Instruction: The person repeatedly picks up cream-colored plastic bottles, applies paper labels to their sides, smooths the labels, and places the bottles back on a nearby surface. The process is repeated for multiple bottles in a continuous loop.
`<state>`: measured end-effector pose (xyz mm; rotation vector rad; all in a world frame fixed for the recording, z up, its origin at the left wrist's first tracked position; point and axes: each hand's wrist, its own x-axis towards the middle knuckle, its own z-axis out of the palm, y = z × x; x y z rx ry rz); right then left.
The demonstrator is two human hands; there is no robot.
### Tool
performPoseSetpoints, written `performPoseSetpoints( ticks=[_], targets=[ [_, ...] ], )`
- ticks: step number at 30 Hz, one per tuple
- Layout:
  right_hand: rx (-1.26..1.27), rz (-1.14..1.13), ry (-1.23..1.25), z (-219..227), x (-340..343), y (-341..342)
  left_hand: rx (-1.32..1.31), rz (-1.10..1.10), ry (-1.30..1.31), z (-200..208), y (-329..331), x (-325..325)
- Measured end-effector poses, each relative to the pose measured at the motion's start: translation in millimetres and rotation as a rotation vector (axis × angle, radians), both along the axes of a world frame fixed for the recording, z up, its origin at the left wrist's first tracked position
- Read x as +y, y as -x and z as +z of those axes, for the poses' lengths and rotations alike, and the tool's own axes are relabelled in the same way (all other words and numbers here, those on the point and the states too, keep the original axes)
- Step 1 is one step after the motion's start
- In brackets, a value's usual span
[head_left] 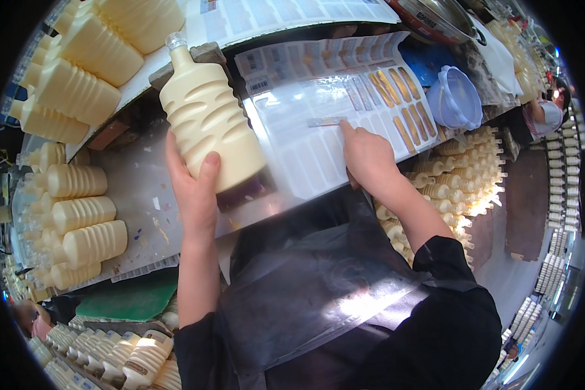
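Note:
My left hand (198, 185) is wrapped round the lower part of a cream bottle (208, 117). The bottle has wavy slanted grooves and a clear neck, and it leans with its neck toward the far left. My right hand (370, 156) is over a sheet of labels (299, 156), its fingers curled and the index fingertip at the end of a narrow label (327, 121). That label lies over the glossy, see-through part of the sheet. Rows of gold labels (409, 120) remain at the sheet's right side. My right thumb is hidden under the hand.
Cream bottles (84, 214) lie along the table's left edge, and larger ones (101, 55) sit on the shelf behind. A light blue basket (455, 97) stands at the right, near a metal pan (435, 19). Many bottles (461, 175) crowd below right. A green board (130, 296) is lower left.

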<state>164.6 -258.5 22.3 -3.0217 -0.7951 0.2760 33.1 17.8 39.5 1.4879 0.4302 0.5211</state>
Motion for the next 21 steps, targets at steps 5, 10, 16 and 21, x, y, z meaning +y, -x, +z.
performPoseSetpoints(
  ticks=[5, 10, 16, 21],
  targets=[
    [-0.174, 0.048, -0.278, -4, 15, 8, -0.018, 0.019, 0.009, -5, -2, 2],
    [-0.059, 0.062, -0.172, -18, 44, 13, -0.037, 0.016, 0.041, -4, -2, 3],
    [-0.063, 0.310, -0.193, -3, -39, 53, -0.038, 0.028, -0.006, -3, -2, 1],
    [-0.163, 0.020, -0.452, -11, -75, 74, -0.032, 0.025, -0.027, -3, -2, 1]
  ],
)
